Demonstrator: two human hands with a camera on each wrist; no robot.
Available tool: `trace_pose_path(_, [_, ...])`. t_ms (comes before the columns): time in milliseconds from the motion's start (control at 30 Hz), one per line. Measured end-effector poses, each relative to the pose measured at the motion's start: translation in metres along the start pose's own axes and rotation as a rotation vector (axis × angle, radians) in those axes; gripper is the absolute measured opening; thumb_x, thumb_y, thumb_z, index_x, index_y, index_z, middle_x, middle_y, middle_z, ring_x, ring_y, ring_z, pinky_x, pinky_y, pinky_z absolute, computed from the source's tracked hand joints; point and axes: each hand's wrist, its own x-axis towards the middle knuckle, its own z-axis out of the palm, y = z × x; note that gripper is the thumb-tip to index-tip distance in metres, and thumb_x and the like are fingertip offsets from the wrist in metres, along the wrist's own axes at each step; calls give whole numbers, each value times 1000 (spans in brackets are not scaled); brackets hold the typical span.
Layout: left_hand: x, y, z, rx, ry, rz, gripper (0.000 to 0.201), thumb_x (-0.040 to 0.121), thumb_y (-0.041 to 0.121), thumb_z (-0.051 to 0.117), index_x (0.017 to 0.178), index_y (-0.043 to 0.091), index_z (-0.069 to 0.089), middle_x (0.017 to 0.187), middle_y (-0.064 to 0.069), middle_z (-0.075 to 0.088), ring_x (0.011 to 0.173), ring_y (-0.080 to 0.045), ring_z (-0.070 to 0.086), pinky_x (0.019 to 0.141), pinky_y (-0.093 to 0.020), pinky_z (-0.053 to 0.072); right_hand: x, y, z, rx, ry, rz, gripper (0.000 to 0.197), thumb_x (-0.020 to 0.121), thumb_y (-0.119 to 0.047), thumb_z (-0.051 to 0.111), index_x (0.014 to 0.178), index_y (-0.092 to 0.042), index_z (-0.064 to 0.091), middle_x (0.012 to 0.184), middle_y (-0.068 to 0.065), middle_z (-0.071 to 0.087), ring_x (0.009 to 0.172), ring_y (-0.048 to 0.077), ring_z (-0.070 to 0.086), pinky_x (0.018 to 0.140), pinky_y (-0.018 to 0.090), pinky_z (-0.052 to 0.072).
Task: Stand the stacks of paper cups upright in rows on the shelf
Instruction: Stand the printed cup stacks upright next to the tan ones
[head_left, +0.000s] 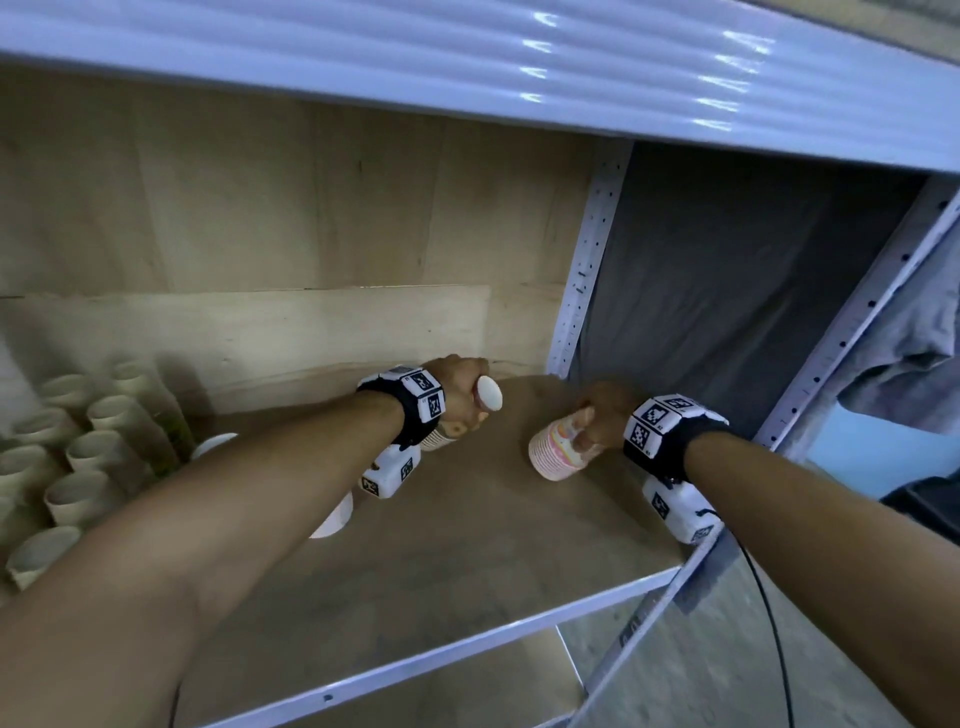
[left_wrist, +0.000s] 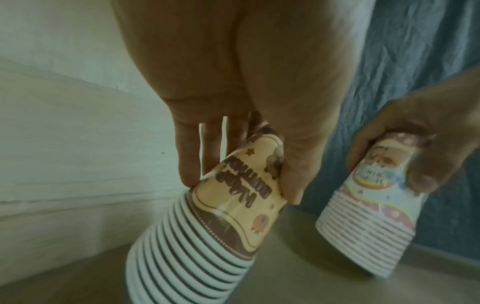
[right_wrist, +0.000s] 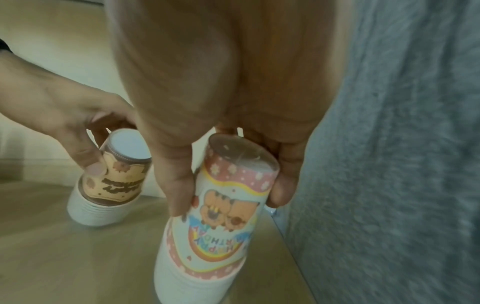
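My left hand (head_left: 462, 397) grips a stack of brown-and-yellow paper cups (left_wrist: 233, 205), mouth down and tilted, with its white base (head_left: 490, 393) showing past my knuckles. Fingers and thumb of the left hand (left_wrist: 241, 185) pinch the top cup. My right hand (head_left: 597, 415) holds a pink-and-white stack (head_left: 558, 452), also mouth down and leaning. In the right wrist view the right hand (right_wrist: 230, 201) wraps the pink stack (right_wrist: 215, 236), with the brown stack (right_wrist: 111, 195) to its left. Both stacks hang low over the back right of the wooden shelf (head_left: 467, 571); contact is unclear.
Several plain beige cup stacks (head_left: 88, 457) stand in rows at the shelf's left end. White cups (head_left: 332, 514) lie under my left forearm. A grey cloth (head_left: 727, 312) and a perforated post (head_left: 587, 260) close the right side. The upper shelf's edge (head_left: 467, 62) hangs overhead.
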Motion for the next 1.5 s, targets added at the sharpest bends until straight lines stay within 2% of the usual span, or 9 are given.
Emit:
trace_pose_path(133, [-5, 5, -11, -99, 73, -30, 50, 64, 35, 78, 105, 24, 52, 98, -1, 64, 88, -25, 64, 74, -36, 57, -1, -21, -14, -22, 25, -32, 84, 78, -28, 80, 147, -12, 36, 149, 8, 42, 134, 29, 43, 107, 37, 40])
trace_pose_path(267, [-10, 5, -12, -219, 112, -65, 54, 66, 29, 81, 109, 23, 50, 104, -4, 63, 94, -26, 62, 79, -38, 57, -2, -42, -22, -36, 50, -91, 69, 74, -24, 82, 133, -7, 50, 133, 11, 56, 118, 28, 57, 92, 33, 49])
trace_pose_path(467, [-17, -1, -1, -296, 90, -97, 50, 72, 23, 79, 112, 21, 48, 106, -5, 60, 95, -25, 61, 71, -30, 51, 3, -63, -16, -48, 28, -159, 66, 71, -23, 83, 128, -8, 54, 125, 8, 60, 109, 25, 61, 79, 30, 52])
trace_pose_path(700, [-21, -7, 10, -316, 53, -130, 53, 70, 22, 80, 113, 21, 48, 111, -6, 60, 100, -27, 59, 79, -36, 53, 13, -66, -5, 35, -29, -135, 70, 72, -16, 82, 133, -9, 49, 127, 7, 57, 115, 28, 58, 80, 30, 48])
trace_pose_path(900, [-19, -10, 18, -324, 67, -141, 54, 69, 24, 81, 111, 22, 49, 111, -6, 62, 100, -26, 60, 79, -34, 52, 17, -62, 2, 0, -4, -151, 60, 60, -33, 81, 114, -26, 57, 101, -10, 57, 103, 22, 61, 85, 37, 54])
trace_pose_path(1067, [-19, -7, 13, -340, 54, -123, 54, 72, 30, 80, 115, 25, 49, 111, -1, 58, 96, -21, 58, 71, -26, 46, 16, -64, 3, 17, 49, -153, 27, 70, -41, 71, 89, -30, 56, 92, -10, 60, 95, 22, 62, 72, 31, 50])
trace_pose_path(1200, [-16, -2, -2, -339, 38, -117, 53, 74, 33, 78, 119, 28, 52, 115, 1, 57, 93, -17, 57, 65, -23, 44, 13, -66, 0, 32, 113, -162, 45, 82, -38, 67, 124, -23, 58, 110, -4, 58, 108, 23, 59, 76, 28, 42])
trace_pose_path(1300, [-12, 2, -10, -253, 28, -100, 55, 74, 32, 78, 123, 24, 56, 119, 0, 57, 99, -18, 55, 75, -25, 45, 12, -67, -3, 26, 153, -127, 44, 81, -41, 65, 116, -16, 64, 110, 5, 67, 92, 22, 62, 73, 28, 49])
trace_pose_path(1500, [-9, 5, -12, -168, -2, -66, 49, 76, 26, 75, 123, 17, 63, 116, -3, 64, 100, -20, 60, 75, -27, 49, 12, -67, -1, 32, 137, -112, 41, 78, -43, 67, 106, -13, 68, 100, 6, 69, 87, 22, 64, 70, 28, 51])
